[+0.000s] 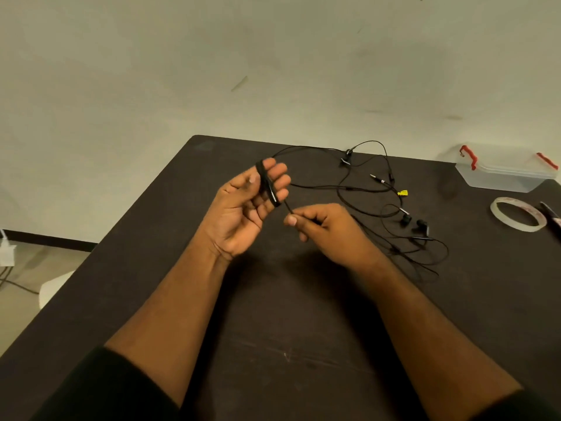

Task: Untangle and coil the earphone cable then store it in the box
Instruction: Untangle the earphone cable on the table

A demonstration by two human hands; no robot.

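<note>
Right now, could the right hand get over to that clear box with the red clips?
Probably yes. The box stands at the table's far right corner, with only tape and loose cable nearby. But the right hand is pinching the cable, so it must let go first.

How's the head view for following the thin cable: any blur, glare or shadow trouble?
Head view: dim, warm light; black cable barely stands out against the dark table; soft shadows under both hands; fingers slightly blurred; wide-angle bending at the edges; small glint on the coil.
</note>
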